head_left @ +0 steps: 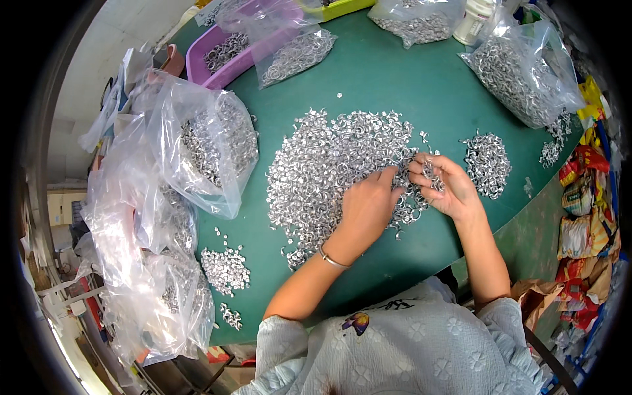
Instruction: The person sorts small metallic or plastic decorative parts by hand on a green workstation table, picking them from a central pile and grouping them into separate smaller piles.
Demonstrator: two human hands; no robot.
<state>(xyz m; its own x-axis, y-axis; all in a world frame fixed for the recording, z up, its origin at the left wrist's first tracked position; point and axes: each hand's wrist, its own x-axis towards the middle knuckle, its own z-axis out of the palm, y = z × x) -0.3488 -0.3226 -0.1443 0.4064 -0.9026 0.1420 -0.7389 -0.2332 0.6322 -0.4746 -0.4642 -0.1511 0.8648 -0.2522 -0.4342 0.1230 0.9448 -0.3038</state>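
Observation:
A broad heap of small silver metal rings point(329, 155), some of them open curved pieces, covers the middle of the green table. My left hand point(368, 207), with a bangle at the wrist, reaches over the heap's right part. Its fingers are bent down and drawn together at the pieces; what is between the tips is hidden. Beside it, at the heap's right edge, my right hand point(447, 187) is turned partly palm up. Several silver ring pieces point(429, 172) lie held in its curled fingers.
Smaller piles stand apart: ring pieces point(487, 164) at right, light bits point(225, 270) at left. Filled clear bags point(217, 141) line the left side, and another bag point(517, 76) sits at far right. Behind are a purple basket point(197, 62) and a white bottle point(473, 23).

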